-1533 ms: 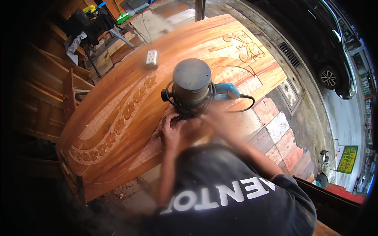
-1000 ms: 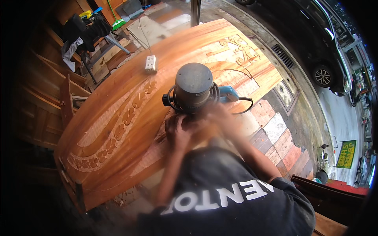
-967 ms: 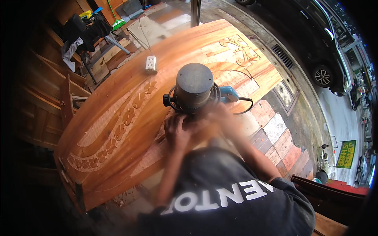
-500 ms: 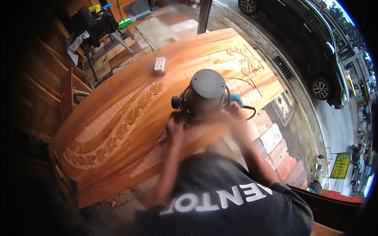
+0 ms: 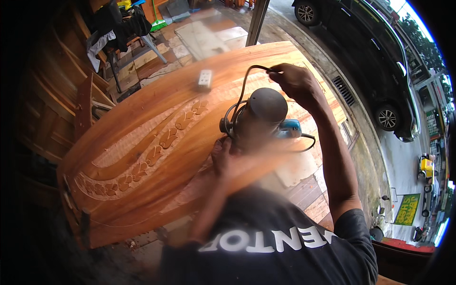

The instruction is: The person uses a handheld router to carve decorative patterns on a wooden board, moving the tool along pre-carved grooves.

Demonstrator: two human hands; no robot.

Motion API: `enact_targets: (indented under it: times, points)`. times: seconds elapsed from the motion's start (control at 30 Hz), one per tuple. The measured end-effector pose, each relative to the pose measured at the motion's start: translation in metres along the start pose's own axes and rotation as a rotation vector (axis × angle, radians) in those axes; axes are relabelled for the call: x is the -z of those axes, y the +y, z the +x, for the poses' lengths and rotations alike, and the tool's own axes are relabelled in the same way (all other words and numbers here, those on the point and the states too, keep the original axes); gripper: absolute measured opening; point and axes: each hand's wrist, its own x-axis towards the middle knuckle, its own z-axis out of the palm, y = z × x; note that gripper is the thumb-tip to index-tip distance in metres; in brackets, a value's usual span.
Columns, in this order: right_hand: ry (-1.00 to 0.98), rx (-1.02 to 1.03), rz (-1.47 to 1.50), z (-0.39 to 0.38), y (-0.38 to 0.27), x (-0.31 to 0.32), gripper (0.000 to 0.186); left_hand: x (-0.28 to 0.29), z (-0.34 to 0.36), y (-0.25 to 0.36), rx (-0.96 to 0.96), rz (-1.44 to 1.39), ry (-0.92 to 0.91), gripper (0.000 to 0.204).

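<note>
A router [image 5: 268, 104] with a round dark top and a blue side grip stands on a carved wooden panel [image 5: 190, 147]. My left hand [image 5: 222, 154] is closed at the router's near left side, just below its black knob; part of this hand is blurred. My right hand [image 5: 295, 80] is raised above the far right of the router, fingers pinched on a black power cord [image 5: 244, 83]. The cord arches from these fingers down to the router's left side. Leaf and scroll carving runs along the panel's left part.
A white power socket block [image 5: 204, 79] lies on the panel's far side. Beyond it are a chair draped with cloth [image 5: 124, 28], a green broom [image 5: 158, 24] and an upright post [image 5: 257, 21]. A dark car [image 5: 365, 52] is parked at the right, past a drain grate [image 5: 343, 90].
My right hand has let go of the router's blue grip and lifted the cord up and away. My left hand stays at the router. The view has shifted slightly.
</note>
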Motion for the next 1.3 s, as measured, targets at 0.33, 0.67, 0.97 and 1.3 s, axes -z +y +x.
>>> enact_targets:
  times: [0.33, 0.67, 0.97, 1.3]
  points:
    - [-0.143, 0.177, -0.593, 0.014, -0.046, -0.028, 0.020, 0.003, -0.016, 0.025, 0.110, -0.111, -0.140, 0.018]
    - [-0.568, 0.298, -0.610, 0.071, 0.027, 0.002, 0.024, -0.020, -0.025, 0.060, 0.184, -0.108, 0.008, 0.017]
    - [-0.949, 0.084, -0.381, 0.121, 0.030, -0.005, 0.028, 0.013, 0.038, 0.024, -0.158, 0.760, -0.190, 0.015]
    - [-1.125, -0.107, -0.266, 0.118, 0.062, -0.049, 0.032, 0.030, 0.021, 0.040, 0.080, 0.612, -0.122, 0.033]
